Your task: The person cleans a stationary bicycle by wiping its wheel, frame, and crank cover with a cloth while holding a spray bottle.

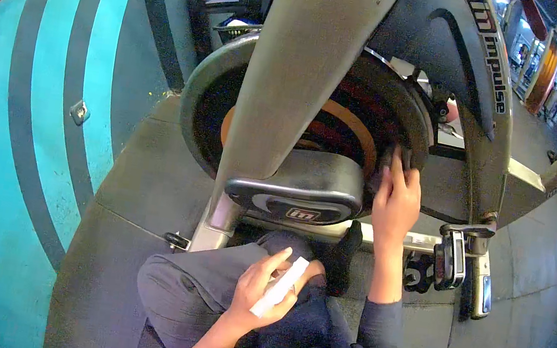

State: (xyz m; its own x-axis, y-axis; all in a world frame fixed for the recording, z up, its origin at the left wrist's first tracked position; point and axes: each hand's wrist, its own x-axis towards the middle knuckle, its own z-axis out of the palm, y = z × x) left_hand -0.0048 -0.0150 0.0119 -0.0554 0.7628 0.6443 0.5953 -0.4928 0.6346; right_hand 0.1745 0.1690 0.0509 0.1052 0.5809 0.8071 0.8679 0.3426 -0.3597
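Observation:
My left hand (261, 288) is closed around a small white object (279, 288), held above my lap. My right hand (397, 201) reaches to the right side of the bike's large dark flywheel (303, 135), its fingers against a dark cloth-like item (394, 163) at the wheel's face. The fingertips are partly lost in the dark there, and I cannot make out the item's full shape. Between my hands and the frame is a grey cover (305, 183) with a logo, in front of the wheel's lower part.
The bike's thick grey frame post (302, 56) slants down across the wheel. A pedal (450, 259) hangs at the lower right, near a silver base bar (401, 241). A turquoise striped wall (51, 71) stands at the left. Other gym equipment (549, 73) is at the far right.

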